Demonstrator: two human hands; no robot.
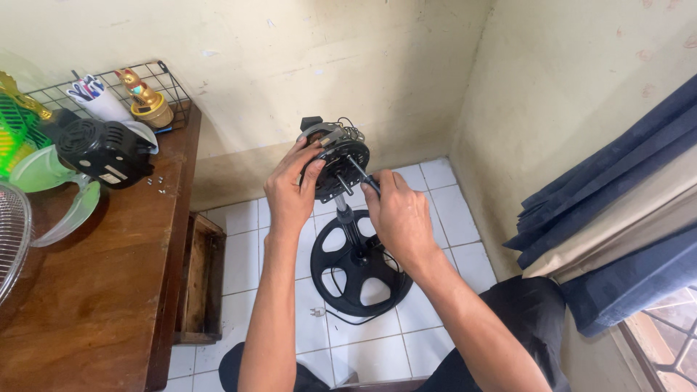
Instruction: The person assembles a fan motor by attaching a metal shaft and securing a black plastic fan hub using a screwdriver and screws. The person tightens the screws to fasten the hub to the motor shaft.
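White floor tiles (435, 218) and cream corner walls, wooden table (94, 276) on the left side. Stripped fan motor (335, 156) sits atop a short pole over the round black base (359, 265), base on the floor.

Left hand (289, 192) wraps the motor's left rim, fingers curled closed on the housing, thumb across its front face. Right hand (399, 218) is closed around a dark screwdriver (361, 176). Tool's long axis runs from the right fingers up and left, tip meeting the motor face close to the left thumb. Motor lies just beyond both sets of fingertips; left hand is in direct contact, right hand reaches it only through the tool.

Away from the fingers, on the table: black rear motor cover (102, 152), green fan blade (51, 196), wire grille (11, 239), loose screws (154, 182), cup of pens (98, 98), gold figurine (147, 101). Blue curtain (617, 203) to the right.
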